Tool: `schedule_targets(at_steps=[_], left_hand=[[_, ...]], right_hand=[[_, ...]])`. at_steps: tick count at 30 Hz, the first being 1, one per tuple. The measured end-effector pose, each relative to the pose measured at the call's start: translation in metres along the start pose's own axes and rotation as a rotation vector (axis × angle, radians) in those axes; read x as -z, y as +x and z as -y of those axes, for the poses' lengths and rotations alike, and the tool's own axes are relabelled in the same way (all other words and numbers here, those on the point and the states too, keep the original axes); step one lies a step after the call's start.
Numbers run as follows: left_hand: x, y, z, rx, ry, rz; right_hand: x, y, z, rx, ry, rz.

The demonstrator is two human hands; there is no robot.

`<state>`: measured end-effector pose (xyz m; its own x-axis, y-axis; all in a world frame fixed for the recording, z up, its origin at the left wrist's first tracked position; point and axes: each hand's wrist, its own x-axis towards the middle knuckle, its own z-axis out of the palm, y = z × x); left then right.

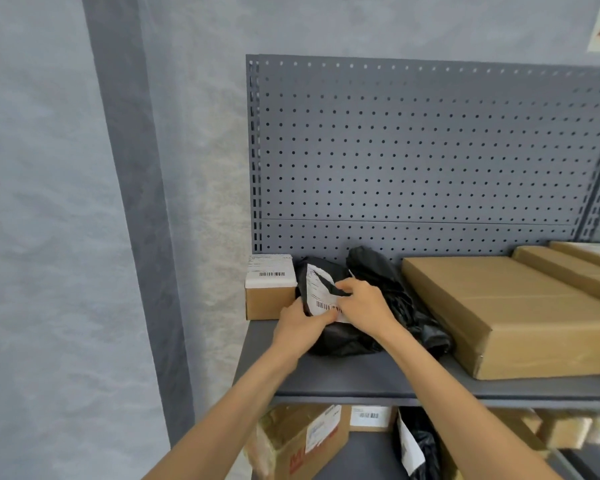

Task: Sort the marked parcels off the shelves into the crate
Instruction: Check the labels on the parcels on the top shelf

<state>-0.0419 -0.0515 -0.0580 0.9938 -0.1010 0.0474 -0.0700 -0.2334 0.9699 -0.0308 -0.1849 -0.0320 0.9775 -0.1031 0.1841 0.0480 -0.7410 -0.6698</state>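
Two hands work at the upper shelf [361,379], where a black bag parcel [347,342] lies between a big flat cardboard box [520,317] and a small labelled box [269,303]. Left hand [300,323] grips the bag's lower edge, and right hand [364,304] pinches a fold over its white label [319,289]. Likely the label-check step; next, lift the bag clear if it's marked. Crate not in view.
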Motion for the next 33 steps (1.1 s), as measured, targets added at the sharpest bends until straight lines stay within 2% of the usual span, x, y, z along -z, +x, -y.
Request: schedule_targets(at_steps=[5,11,16,26,33], left_hand=[[-0.01,-0.006,-0.011,0.002,-0.304,-0.045],[-0.002,-0.015,-0.015,-0.097,-0.514,-0.197],[-0.001,-0.021,-0.019,-0.192,-0.553,-0.167],[-0.004,-0.023,-0.003,-0.154,-0.489,-0.152],[-0.006,-0.018,0.002,-0.098,-0.259,-0.146]], right_hand=[[0.012,-0.008,-0.007,0.035,0.146,-0.032],[0.035,-0.011,-0.015,0.033,0.496,-0.164],[0.041,-0.017,-0.015,0.016,0.827,-0.023],[0.029,-0.018,-0.024,0.017,0.724,-0.063],[0.021,-0.014,-0.026,0.025,0.471,-0.047]])
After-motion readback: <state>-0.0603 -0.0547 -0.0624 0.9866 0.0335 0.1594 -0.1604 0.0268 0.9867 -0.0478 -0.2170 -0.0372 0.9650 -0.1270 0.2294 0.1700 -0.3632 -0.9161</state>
